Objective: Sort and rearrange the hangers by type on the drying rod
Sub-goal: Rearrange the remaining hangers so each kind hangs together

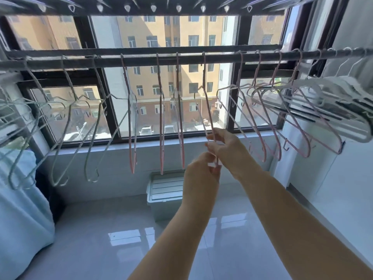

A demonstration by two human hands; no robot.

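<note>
A dark drying rod point(141, 62) runs across the window at head height. Several pale green hangers point(60, 138) hang on its left part, several pink hangers point(132, 126) in the middle and right, and several white hangers point(331, 93) bunch at the far right. One pink hanger point(207, 110) hangs from the rod near the centre. My right hand point(228, 150) pinches its lower part, and my left hand point(201, 168) pinches its bottom end just below.
A grey lidded storage box point(165, 190) sits on the tiled floor under the window sill. A pale blue fabric point(22, 199) hangs at the left. A second rack with hooks point(153, 7) runs overhead. A white wall point(333, 178) stands at the right.
</note>
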